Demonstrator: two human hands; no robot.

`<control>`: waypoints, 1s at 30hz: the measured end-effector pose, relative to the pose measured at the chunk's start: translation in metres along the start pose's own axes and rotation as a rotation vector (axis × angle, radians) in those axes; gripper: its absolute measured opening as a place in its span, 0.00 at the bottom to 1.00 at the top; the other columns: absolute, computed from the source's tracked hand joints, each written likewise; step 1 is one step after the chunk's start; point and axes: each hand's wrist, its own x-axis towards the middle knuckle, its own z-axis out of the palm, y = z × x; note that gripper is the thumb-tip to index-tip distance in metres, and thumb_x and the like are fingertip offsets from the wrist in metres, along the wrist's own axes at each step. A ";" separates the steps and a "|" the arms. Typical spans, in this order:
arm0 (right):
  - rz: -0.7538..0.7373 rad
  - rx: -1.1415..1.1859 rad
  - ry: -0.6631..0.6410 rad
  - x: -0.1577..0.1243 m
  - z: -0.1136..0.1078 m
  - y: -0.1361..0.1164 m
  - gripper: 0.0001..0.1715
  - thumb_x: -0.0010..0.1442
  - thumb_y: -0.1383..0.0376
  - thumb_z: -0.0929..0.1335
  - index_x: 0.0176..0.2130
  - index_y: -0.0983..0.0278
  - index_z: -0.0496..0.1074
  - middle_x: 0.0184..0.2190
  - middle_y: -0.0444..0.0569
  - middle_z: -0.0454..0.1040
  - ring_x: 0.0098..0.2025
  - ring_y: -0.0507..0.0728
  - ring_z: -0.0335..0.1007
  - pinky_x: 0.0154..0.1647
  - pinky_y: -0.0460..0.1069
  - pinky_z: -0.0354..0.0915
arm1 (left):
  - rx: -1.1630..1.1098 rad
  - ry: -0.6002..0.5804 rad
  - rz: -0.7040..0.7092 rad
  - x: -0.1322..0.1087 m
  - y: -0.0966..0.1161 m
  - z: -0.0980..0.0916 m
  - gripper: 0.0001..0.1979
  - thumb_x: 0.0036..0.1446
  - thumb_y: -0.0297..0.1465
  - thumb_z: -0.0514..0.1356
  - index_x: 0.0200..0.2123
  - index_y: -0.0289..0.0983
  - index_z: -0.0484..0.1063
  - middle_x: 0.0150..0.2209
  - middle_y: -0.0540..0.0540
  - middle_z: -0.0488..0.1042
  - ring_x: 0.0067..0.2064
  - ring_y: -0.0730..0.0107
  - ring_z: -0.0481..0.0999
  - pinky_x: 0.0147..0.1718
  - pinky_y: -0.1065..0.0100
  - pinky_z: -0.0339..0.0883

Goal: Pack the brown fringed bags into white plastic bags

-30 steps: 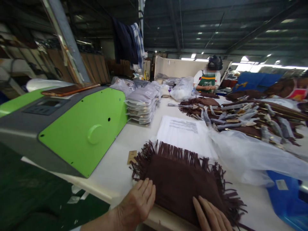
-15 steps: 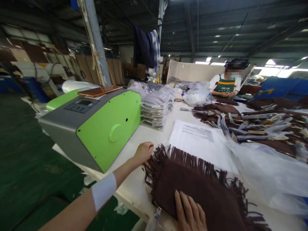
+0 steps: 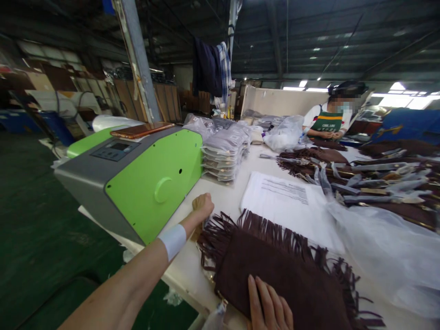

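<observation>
Fringed dark-brown pouch (image 3: 275, 261) flat at the near edge of a pale table (image 3: 225, 199), with clear wrapping (image 3: 217, 316) at its near left corner. Right hand (image 3: 270, 302): fingers extended, close together, laid on the pouch without closing round it; thumb hidden. Left hand (image 3: 202, 206): arm stretched forward, a white band (image 3: 173, 241) on the forearm, fingers curled in just beside the pouch's far left corner; whether they hold anything cannot be told. To the left, a green-and-grey machine (image 3: 151, 183) bounds the space beside this hand; a flat brown object (image 3: 142, 130) lies on its top. To the right, translucent plastic film (image 3: 388, 252) spreads close to the fringe. Just beyond the pouch, white sheeting (image 3: 285, 188) with dark printed lines, too small to read. Farther, at right, a heap of brown articles (image 3: 371, 178); at left, a stack of bagged goods (image 3: 223, 151). Across the table, a co-worker (image 3: 328, 121) in a green apron, striped and lettered, the lettering indistinct. Behind the stack, hanging garments (image 3: 209, 68)
</observation>
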 end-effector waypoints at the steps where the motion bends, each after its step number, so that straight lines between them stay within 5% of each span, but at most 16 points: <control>1: 0.002 0.002 -0.002 0.000 0.000 0.000 0.21 0.56 0.64 0.59 0.44 0.64 0.73 0.40 0.50 0.76 0.41 0.57 0.68 0.41 0.53 0.58 | 0.061 0.039 0.018 -0.008 -0.014 -0.004 0.12 0.59 0.33 0.55 0.45 0.34 0.67 0.44 0.44 0.70 0.44 0.64 0.72 0.43 0.57 0.68; 8: -0.024 0.067 -0.008 -0.001 -0.001 0.002 0.23 0.53 0.66 0.60 0.46 0.66 0.72 0.43 0.49 0.75 0.44 0.57 0.67 0.42 0.53 0.58 | 0.362 0.180 0.226 -0.089 -0.077 -0.012 0.18 0.53 0.13 0.43 0.37 0.28 0.70 0.39 0.34 0.71 0.43 0.54 0.69 0.41 0.54 0.61; 11: -0.001 0.094 -0.029 -0.001 -0.004 0.001 0.23 0.53 0.66 0.59 0.46 0.66 0.72 0.44 0.49 0.75 0.44 0.57 0.66 0.43 0.53 0.57 | 0.339 0.203 0.381 -0.111 -0.085 -0.003 0.14 0.57 0.18 0.46 0.39 0.32 0.69 0.42 0.38 0.70 0.46 0.57 0.67 0.44 0.57 0.60; 16: 0.022 0.102 -0.050 -0.001 -0.006 -0.001 0.23 0.55 0.64 0.59 0.47 0.67 0.71 0.45 0.50 0.74 0.45 0.58 0.66 0.44 0.54 0.57 | 0.101 0.228 0.675 -0.135 -0.096 0.027 0.14 0.63 0.31 0.45 0.29 0.37 0.67 0.30 0.46 0.70 0.35 0.65 0.69 0.37 0.64 0.62; 21: 0.024 0.118 -0.048 -0.001 -0.005 -0.002 0.24 0.54 0.64 0.59 0.48 0.68 0.70 0.45 0.51 0.74 0.46 0.59 0.65 0.44 0.55 0.57 | -0.078 0.259 0.530 -0.162 -0.106 0.043 0.15 0.62 0.32 0.44 0.26 0.38 0.63 0.26 0.48 0.69 0.29 0.68 0.69 0.29 0.67 0.61; 27: 0.038 0.115 -0.061 0.002 -0.008 -0.002 0.24 0.53 0.66 0.60 0.48 0.68 0.70 0.44 0.51 0.74 0.44 0.59 0.66 0.43 0.55 0.58 | -0.510 0.009 0.307 -0.184 -0.077 0.046 0.13 0.56 0.33 0.47 0.28 0.38 0.70 0.28 0.47 0.71 0.32 0.67 0.70 0.33 0.68 0.61; 30: 0.001 0.086 -0.041 0.003 -0.009 -0.001 0.23 0.54 0.66 0.59 0.47 0.70 0.71 0.43 0.54 0.74 0.43 0.60 0.66 0.41 0.56 0.59 | -0.796 -0.185 0.072 -0.187 -0.057 0.046 0.13 0.47 0.33 0.48 0.26 0.36 0.71 0.24 0.48 0.70 0.26 0.70 0.67 0.26 0.70 0.58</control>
